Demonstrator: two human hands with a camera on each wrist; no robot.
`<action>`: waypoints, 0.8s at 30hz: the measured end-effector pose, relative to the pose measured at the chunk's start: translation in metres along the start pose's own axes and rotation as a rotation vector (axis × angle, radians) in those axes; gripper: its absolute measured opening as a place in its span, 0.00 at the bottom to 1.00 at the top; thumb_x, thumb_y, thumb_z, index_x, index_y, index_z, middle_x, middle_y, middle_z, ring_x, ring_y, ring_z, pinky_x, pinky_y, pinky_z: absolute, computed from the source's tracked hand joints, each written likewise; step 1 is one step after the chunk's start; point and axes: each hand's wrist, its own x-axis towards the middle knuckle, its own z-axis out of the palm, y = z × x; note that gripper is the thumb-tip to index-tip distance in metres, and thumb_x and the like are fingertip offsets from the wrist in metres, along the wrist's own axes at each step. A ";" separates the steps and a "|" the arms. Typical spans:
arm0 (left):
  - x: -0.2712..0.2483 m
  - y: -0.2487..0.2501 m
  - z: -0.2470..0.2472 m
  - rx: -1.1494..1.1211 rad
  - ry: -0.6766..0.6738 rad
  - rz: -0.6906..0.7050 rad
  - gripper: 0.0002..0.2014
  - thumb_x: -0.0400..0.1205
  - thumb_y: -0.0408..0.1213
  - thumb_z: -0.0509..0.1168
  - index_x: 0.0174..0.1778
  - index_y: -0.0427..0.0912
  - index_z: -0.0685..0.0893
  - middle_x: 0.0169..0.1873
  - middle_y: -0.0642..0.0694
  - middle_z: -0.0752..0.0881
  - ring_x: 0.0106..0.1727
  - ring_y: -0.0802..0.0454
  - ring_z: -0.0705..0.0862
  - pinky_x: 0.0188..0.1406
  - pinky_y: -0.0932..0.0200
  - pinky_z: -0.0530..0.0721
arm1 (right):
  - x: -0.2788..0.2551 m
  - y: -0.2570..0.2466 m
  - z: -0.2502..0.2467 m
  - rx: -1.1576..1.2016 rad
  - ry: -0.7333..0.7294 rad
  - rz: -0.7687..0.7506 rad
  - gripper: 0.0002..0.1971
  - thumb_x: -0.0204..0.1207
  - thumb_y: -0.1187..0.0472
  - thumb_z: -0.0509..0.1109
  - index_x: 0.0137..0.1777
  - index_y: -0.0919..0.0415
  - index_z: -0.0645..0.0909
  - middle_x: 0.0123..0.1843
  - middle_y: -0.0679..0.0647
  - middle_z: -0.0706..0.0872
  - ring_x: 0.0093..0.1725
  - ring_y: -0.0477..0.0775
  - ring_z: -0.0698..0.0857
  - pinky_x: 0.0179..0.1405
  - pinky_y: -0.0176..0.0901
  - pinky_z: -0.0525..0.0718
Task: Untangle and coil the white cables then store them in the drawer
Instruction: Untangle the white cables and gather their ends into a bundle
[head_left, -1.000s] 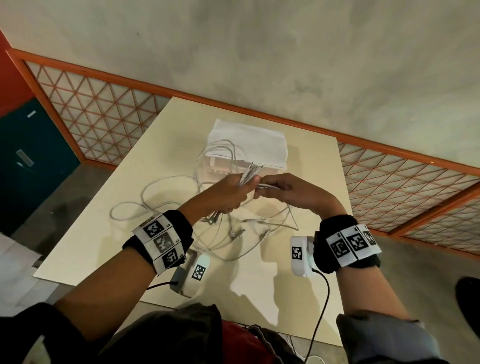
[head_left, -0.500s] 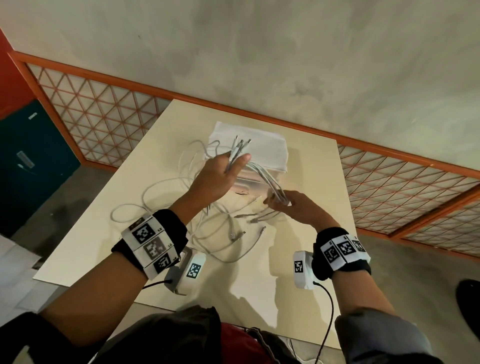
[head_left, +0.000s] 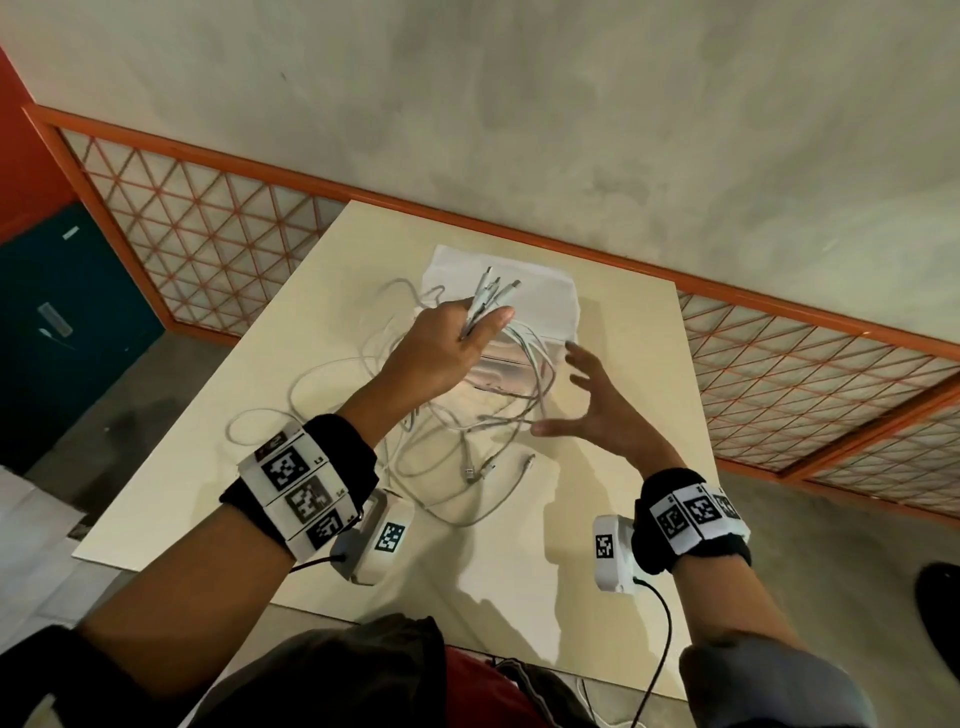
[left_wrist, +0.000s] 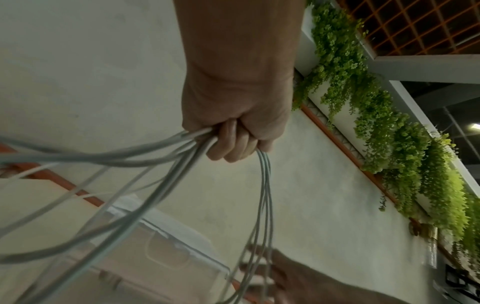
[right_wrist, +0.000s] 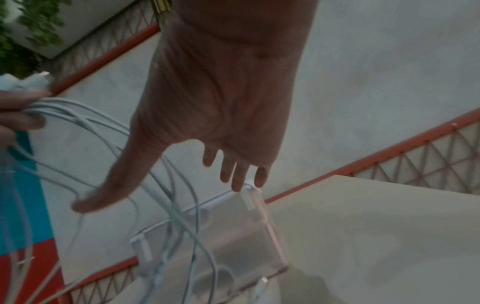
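My left hand (head_left: 441, 348) is gripping the bunch of white cables (head_left: 485, 306) above the table (head_left: 623, 519); the plugs are pointing up and away from my fist, the long strands hanging down below it. Half a second ago my right hand (head_left: 597, 405) was pinching these strands; now it is holding nothing, fingers spread, just beside them. The drawer (head_left: 519, 312) is standing behind my grip.
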 end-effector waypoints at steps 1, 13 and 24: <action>-0.001 0.002 0.002 0.020 -0.035 0.002 0.24 0.84 0.50 0.59 0.23 0.48 0.64 0.17 0.52 0.65 0.18 0.60 0.71 0.22 0.66 0.63 | -0.001 -0.011 0.002 0.022 0.021 -0.062 0.49 0.59 0.59 0.85 0.78 0.43 0.62 0.80 0.44 0.63 0.75 0.44 0.66 0.72 0.40 0.69; -0.013 -0.009 -0.009 0.307 -0.514 -0.085 0.14 0.83 0.53 0.60 0.49 0.45 0.78 0.38 0.47 0.80 0.42 0.47 0.79 0.38 0.57 0.71 | -0.003 -0.042 -0.022 0.183 0.018 -0.225 0.05 0.72 0.63 0.68 0.38 0.66 0.79 0.34 0.50 0.76 0.36 0.42 0.71 0.38 0.32 0.68; -0.011 -0.068 -0.012 0.512 -0.528 -0.264 0.18 0.80 0.57 0.62 0.46 0.43 0.76 0.50 0.37 0.86 0.53 0.36 0.83 0.46 0.51 0.76 | -0.004 -0.009 -0.035 0.138 0.477 -0.195 0.23 0.79 0.52 0.69 0.24 0.65 0.75 0.22 0.45 0.75 0.29 0.41 0.72 0.40 0.36 0.70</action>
